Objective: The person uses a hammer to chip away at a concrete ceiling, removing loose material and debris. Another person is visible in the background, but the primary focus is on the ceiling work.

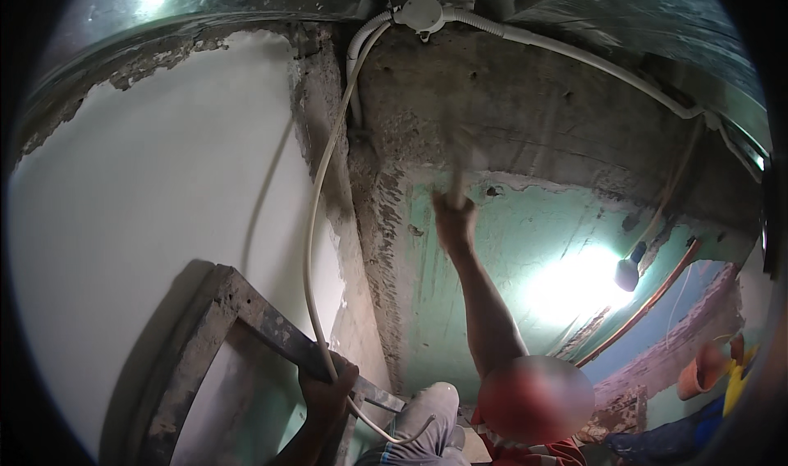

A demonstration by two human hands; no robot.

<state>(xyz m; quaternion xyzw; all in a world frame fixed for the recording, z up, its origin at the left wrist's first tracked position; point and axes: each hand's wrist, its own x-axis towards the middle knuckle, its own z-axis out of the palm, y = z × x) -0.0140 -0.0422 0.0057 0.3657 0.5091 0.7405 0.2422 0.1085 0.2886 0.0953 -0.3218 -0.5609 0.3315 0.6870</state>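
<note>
My left hand [328, 381] is closed around the upper bar of a paint-spattered frame [267, 322] at the lower left. A long white cable [310, 244] hangs from above and passes right by this hand; whether the fingers also grip it I cannot tell. In the middle, my right hand [454, 218] is raised high, its fist round the pale handle of a hammer-like tool [456, 185]. Motion smears the tool's head in front of bare grey wall, just above green plaster [435, 261]. A blurred red patch hides the upper part of the raised arm.
A round white junction box [420, 14] with conduit [591, 55] sits high on the wall under a shiny ceiling. A lit bulb [629, 270] hangs at right, near a curved reddish strip [644, 306]. A grey-trousered knee [435, 402] shows below. Another person in yellow [736, 376] is at far right.
</note>
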